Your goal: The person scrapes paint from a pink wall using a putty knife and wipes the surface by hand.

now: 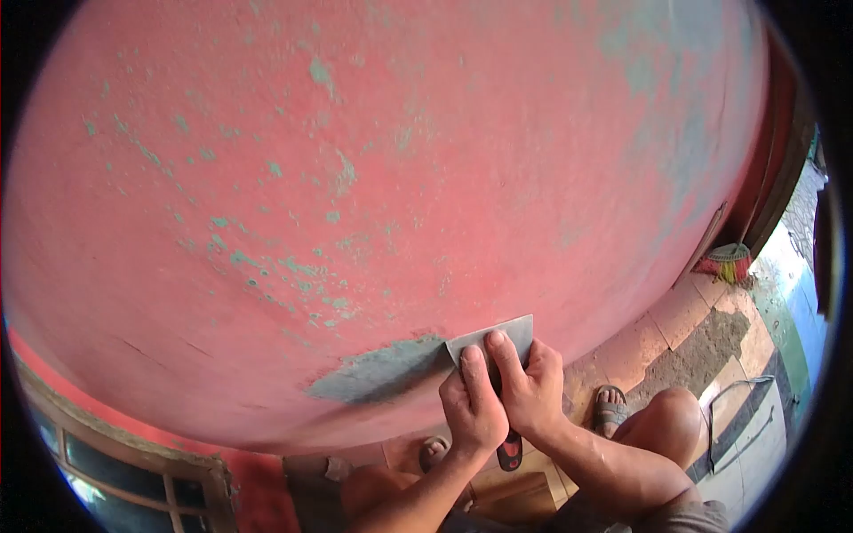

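Both hands hold a wide metal scraper [520,330] with a dark handle, its blade edge at the pink wall [400,204]. My left hand [474,400] is closed on it, thumb pressed on the blade. On the other side of the handle, my right hand [530,382] is closed too, its thumb also on the metal. Just left of the blade lies a bare grey patch [378,369] in the pink paint. Small green spots [306,271] dot the wall higher up.
A broom [730,262] leans by the wall's right end. My sandalled foot [609,409] rests on the tiled floor [680,311], near a rough broken patch [697,355]. A framed window [115,466] is at lower left. A dark bent rod [713,426] lies at right.
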Demonstrator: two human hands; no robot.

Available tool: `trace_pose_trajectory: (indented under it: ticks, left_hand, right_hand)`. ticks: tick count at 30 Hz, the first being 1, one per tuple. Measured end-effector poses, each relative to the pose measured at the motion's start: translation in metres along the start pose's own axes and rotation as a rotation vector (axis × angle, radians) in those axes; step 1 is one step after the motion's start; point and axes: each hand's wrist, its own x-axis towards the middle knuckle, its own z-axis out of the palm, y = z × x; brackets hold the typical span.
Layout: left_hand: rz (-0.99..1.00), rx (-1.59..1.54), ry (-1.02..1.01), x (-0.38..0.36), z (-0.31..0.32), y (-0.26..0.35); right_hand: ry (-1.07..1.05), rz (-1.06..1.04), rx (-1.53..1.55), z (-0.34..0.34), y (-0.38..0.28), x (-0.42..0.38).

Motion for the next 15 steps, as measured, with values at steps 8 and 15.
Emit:
trace_pose_trajectory:
  ticks: [8,15]
  left_hand:
    - [-0.103,-0.095,0.029,0.0,0.002,0.014]
    - [-0.187,-0.252,0.123,0.0,-0.037,0.032]
  right_hand:
    - [-0.029,-0.033,-0.063,-0.001,-0.016,-0.001]
    - [-0.23,-0.044,0.152,0.032,-0.019,-0.018]
